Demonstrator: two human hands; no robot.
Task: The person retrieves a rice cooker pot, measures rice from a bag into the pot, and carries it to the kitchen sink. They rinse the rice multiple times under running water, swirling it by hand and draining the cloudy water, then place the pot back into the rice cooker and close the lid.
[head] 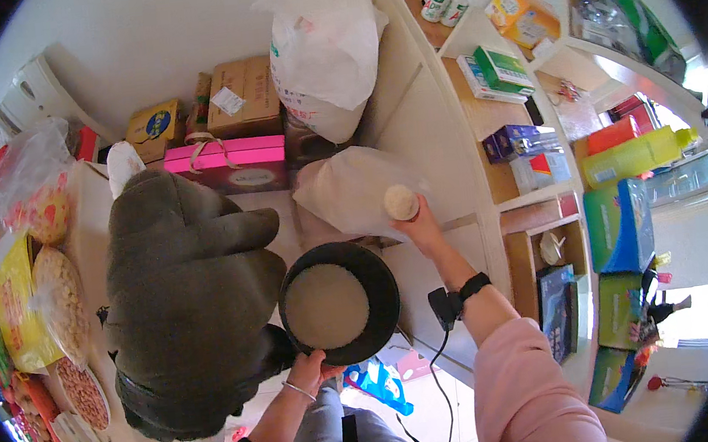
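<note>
My left hand (310,375) grips the near rim of a dark round pot (382,301). Pale grain, which looks like rice (327,306), covers the bottom of the pot. Farther off and to the right, my right hand (420,226) is closed around a small cup (401,202) heaped with the same kind of pale grain. Just beyond and left of the cup is a whitish plastic bag (347,186), bulging; its opening and contents cannot be made out. Most of the cup's wall is hidden by the grain and my fingers.
A big dark plush item (181,289) stands close to the pot's left. Behind are a pink box (227,166), cardboard boxes (243,97) and a tall white sack (325,57). Shelving (493,172) rises on the right. A cable (447,378) hangs from the device on my right wrist.
</note>
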